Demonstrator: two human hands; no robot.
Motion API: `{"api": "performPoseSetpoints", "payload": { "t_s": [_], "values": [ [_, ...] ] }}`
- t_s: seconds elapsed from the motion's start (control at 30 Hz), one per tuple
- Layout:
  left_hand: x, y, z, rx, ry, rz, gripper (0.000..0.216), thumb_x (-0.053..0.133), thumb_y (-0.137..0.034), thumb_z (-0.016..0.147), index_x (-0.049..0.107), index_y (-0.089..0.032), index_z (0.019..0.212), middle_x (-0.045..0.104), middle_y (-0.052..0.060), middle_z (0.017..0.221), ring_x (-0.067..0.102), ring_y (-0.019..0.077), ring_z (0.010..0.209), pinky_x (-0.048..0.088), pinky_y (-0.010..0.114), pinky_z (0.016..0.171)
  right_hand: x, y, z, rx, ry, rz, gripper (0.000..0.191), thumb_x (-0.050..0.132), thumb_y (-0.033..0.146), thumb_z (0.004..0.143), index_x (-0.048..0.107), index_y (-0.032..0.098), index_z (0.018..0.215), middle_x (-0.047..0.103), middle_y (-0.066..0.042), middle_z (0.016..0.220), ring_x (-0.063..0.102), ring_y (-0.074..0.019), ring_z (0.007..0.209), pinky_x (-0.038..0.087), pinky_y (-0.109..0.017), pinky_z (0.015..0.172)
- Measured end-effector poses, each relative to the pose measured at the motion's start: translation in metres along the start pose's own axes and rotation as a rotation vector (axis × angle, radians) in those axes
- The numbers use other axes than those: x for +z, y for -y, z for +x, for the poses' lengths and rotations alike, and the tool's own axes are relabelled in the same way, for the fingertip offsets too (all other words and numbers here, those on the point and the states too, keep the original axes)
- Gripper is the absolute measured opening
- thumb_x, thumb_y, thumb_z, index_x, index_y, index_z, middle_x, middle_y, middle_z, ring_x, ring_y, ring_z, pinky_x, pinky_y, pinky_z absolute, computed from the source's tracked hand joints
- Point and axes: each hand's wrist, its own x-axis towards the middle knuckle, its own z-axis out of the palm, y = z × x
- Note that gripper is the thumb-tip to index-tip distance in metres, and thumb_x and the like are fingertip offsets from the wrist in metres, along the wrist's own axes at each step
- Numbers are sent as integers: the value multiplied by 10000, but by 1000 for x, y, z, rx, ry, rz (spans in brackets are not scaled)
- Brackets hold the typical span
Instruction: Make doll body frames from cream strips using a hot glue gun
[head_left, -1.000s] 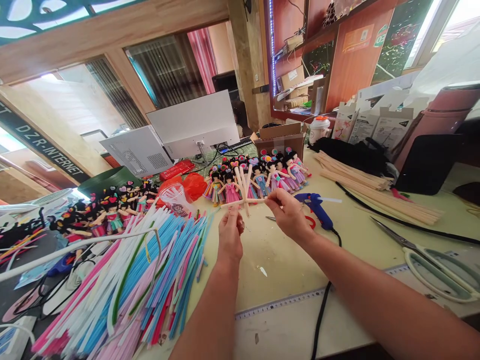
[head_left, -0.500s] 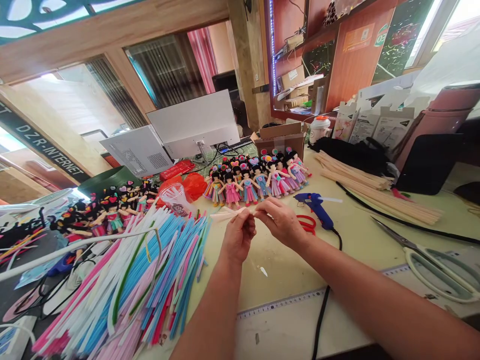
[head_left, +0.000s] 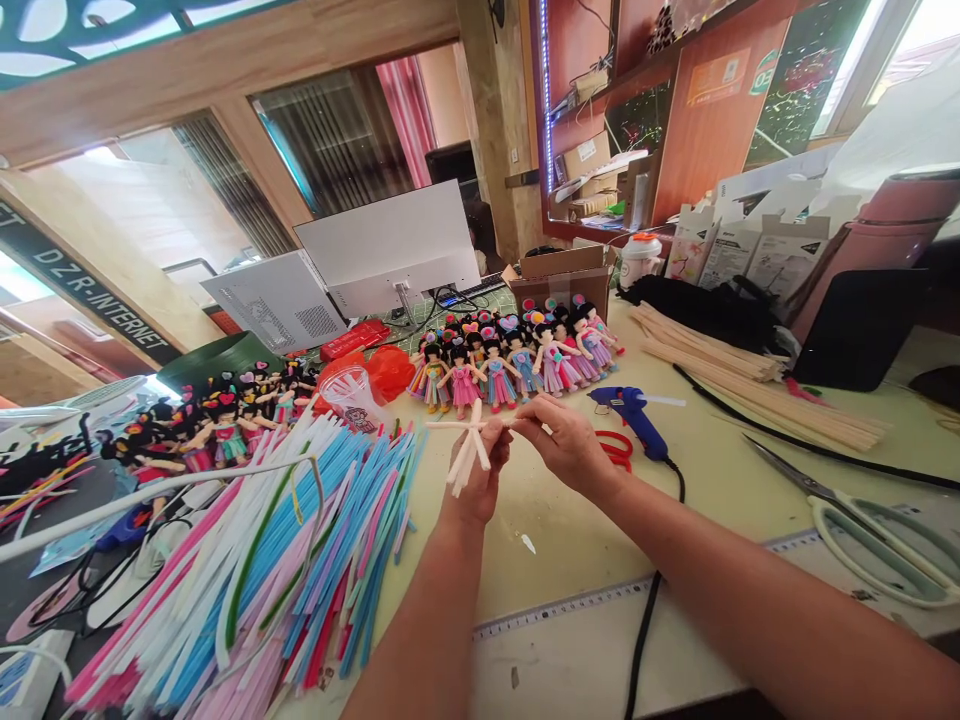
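Note:
Over the pale table, my left hand [head_left: 480,470] grips a cream doll body of fuzzy pipe cleaner [head_left: 471,447], its limbs spreading out in several directions. My right hand [head_left: 556,432] pinches the short end of that figure pointing right; the fingers are closed close beside the left ones. Behind my hands stands a crowd of small finished dolls [head_left: 495,374] with black hair and pink, blue and purple dresses. A blue glue gun [head_left: 636,415] lies right of my right hand, next to a red ring-shaped coil [head_left: 613,449].
A large heap of coloured pipe cleaners [head_left: 255,560] spreads at left, with more dolls [head_left: 225,415] beyond it. Scissors [head_left: 862,530] lie at right, below a bundle of cream pipe cleaners [head_left: 765,395]. A ruler strip [head_left: 562,606] and the black cord [head_left: 646,630] cross the front.
The cream figure has turned in my left hand: its limbs, bunched toward the left before, now fan out upward, left and down. My right hand stays pinched at its right end.

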Motion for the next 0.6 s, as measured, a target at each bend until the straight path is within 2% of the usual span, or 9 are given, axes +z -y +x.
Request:
{"api": "performPoseSetpoints", "payload": {
  "t_s": [0.3, 0.6],
  "values": [
    [3, -1, -3, 73, -1, 58, 343, 823, -379, 550, 611, -146, 686, 579, -10, 626, 499, 73, 588, 376, 217, 568, 0, 3, 1, 17, -25, 15, 197, 490, 268, 905, 518, 210, 719, 556, -9, 702, 502, -140, 670, 380, -261, 632],
    [6, 0, -4, 112, -34, 130, 311, 805, -373, 559, 623, -157, 690, 585, 2, 633, 553, 121, 644, 438, 275, 670, 1, 5, 3, 113, -24, 70, 151, 499, 245, 855, 482, 210, 709, 513, 8, 655, 448, -126, 598, 356, -259, 569]
  ]
}}
